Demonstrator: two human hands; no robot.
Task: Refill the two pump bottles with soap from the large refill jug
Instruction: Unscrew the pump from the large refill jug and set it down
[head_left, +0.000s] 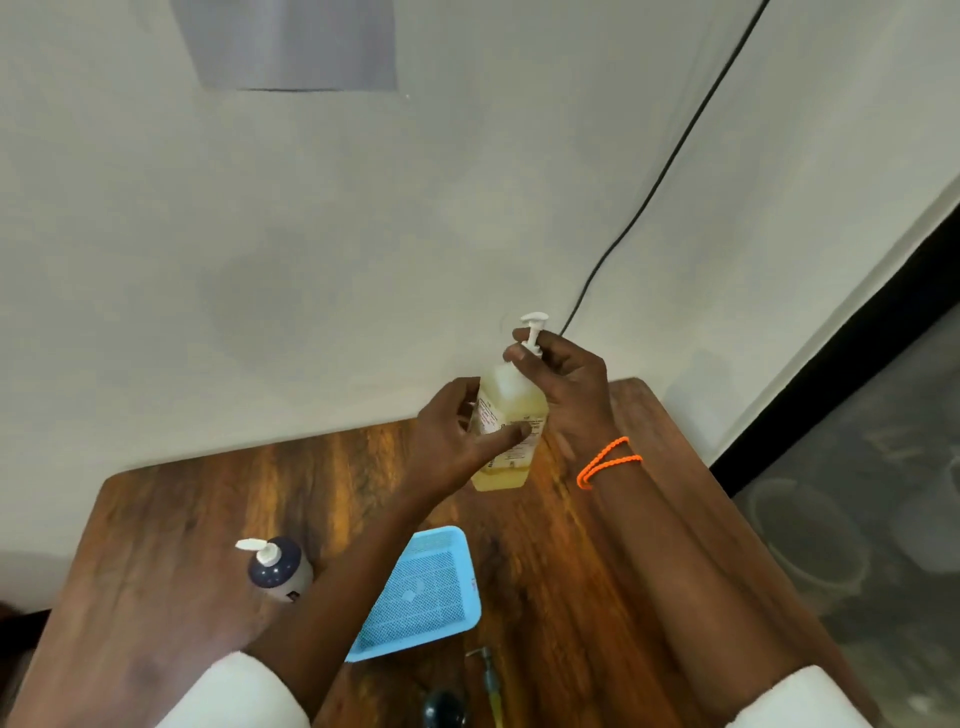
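A clear pump bottle with yellow soap and a white pump head stands at the far side of the wooden table, near the wall. My left hand grips its body, thumb across the label. My right hand grips the collar under the pump head, fingers curled round the stem. A second pump bottle, dark with a white pump, stands apart at the near left. The refill jug is not in view.
A light blue mesh tray lies in the middle of the table. A dark round object and a thin tool lie at the near edge. A black cable runs down the wall. The table's right edge drops to a grey floor.
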